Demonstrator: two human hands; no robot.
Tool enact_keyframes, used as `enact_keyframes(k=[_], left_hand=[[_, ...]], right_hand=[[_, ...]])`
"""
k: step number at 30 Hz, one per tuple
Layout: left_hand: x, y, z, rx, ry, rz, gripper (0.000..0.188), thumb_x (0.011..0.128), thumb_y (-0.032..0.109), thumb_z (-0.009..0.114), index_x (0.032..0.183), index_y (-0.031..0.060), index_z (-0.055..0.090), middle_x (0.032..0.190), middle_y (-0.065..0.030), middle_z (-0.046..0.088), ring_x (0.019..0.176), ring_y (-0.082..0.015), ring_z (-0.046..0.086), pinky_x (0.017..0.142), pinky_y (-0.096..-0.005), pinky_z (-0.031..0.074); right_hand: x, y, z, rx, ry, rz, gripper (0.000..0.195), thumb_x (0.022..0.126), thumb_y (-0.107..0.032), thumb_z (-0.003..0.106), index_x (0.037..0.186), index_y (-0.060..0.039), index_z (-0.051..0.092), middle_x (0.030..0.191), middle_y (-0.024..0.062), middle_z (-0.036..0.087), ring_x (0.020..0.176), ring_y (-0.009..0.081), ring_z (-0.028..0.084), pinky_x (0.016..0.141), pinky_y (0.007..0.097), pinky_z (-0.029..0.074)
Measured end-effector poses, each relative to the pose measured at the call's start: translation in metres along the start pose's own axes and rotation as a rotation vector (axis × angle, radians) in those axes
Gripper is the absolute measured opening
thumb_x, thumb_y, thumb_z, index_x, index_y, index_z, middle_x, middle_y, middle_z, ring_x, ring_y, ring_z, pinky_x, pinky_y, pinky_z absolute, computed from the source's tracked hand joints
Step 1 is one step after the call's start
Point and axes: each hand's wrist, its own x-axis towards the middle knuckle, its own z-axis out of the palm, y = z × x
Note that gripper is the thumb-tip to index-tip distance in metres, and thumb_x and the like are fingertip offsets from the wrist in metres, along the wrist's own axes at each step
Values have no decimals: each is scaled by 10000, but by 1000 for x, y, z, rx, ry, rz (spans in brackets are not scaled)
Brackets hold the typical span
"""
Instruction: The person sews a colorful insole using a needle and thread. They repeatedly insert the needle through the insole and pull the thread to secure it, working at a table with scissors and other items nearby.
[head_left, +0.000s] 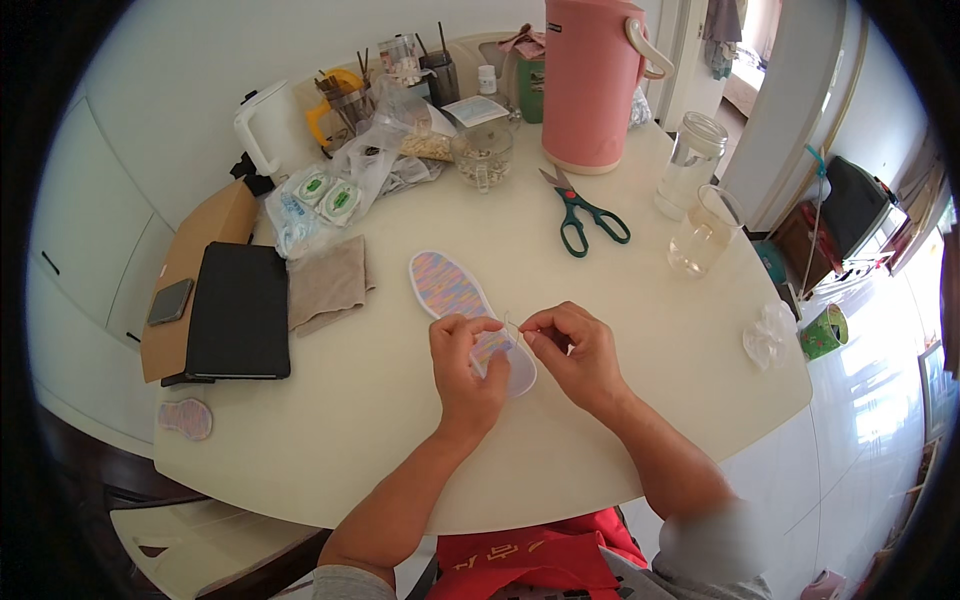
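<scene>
A shoe insole (448, 285), woven in pink, blue and yellow with a white border, lies slanted on the table. Its lower end (523, 382) is plain and pale. My left hand (469, 375) is over the insole's middle, thumb and forefinger apart. Whether its curled fingers grip the insole's edge is hidden. Just to the right, my right hand (574, 352) pinches a thin pale thread (508, 319) between thumb and forefinger. The thread loops above the insole between both hands. Any needle is too small to make out.
Green-handled scissors (574, 214) lie beyond my hands. A glass cup (701, 236), a glass jar (690, 165) and a pink thermos (589, 90) stand farther back. Leftward are a folded cloth (328, 281), a black tablet case (238, 311), a phone (171, 301) and a small patterned piece (186, 418).
</scene>
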Motion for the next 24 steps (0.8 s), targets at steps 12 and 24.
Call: enact_keyframes(k=[12, 24], left_hand=[[0, -5, -3, -244, -79, -313, 80, 864, 83, 606, 934, 59, 637, 945, 16, 465, 801, -81, 453, 763, -248, 404], [0, -6, 0, -449, -61, -421, 89, 896, 104, 594, 947, 34, 610, 961, 8, 530, 879, -84, 518, 800, -244, 424]], right_hand=[[-2, -2, 4, -182, 41, -227, 88, 774, 11, 648, 851, -33, 641, 749, 73, 590, 599, 180, 588, 520, 277, 483], [-4, 0, 8, -173, 25, -236, 96, 768, 10, 648, 847, -44, 637, 740, 70, 583, 584, 183, 579, 508, 281, 475]])
